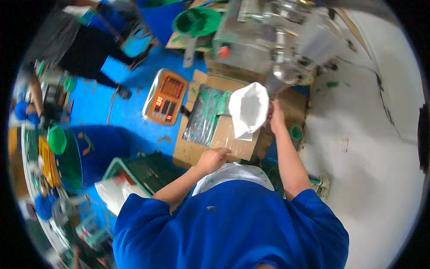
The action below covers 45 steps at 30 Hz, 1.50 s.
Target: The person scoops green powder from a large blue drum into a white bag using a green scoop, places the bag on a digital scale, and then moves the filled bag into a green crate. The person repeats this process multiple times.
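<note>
A white bag (238,106) with its mouth open and a greyish inside stands over a cardboard box, below the metal machine spout (281,77). My right hand (276,117) is closed on the bag's right edge; part of its fingers is hidden behind the bag. Over the near edge of the cardboard box (234,136), my left hand (214,160) reaches out with slightly bent, loose fingers and nothing visible in them. Whether it touches the cardboard, I cannot tell. Left of the bag, a clear and dark plastic sheet with green tape (205,113) lies on the cardboard.
An orange digital scale (165,97) stands left of the cardboard. Blue barrels (101,150), a green crate (117,164) and a white plastic bag (117,193) sit at the left. A green basin (197,21) is behind. Other people work at the left; a pale floor (358,179) stretches right.
</note>
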Each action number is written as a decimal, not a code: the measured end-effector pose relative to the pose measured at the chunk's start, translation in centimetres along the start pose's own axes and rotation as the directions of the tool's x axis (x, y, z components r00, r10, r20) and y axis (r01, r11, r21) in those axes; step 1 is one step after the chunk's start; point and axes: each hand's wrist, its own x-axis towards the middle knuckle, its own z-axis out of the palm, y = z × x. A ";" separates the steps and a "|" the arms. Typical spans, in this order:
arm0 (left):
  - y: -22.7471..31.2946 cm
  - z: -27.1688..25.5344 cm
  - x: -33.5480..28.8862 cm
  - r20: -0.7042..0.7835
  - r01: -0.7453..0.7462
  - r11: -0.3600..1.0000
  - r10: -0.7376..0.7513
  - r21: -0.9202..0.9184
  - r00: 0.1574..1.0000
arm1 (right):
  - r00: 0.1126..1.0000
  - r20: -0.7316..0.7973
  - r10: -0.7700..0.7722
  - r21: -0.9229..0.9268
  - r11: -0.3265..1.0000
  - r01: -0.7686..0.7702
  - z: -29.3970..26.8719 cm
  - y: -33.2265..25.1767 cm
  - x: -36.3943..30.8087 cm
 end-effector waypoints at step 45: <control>-21.1 21.4 -52.9 0.392 -0.483 -0.232 -0.882 -0.844 -0.261 | 0.576 0.758 0.306 -0.645 0.218 0.733 51.6 30.6 -36.3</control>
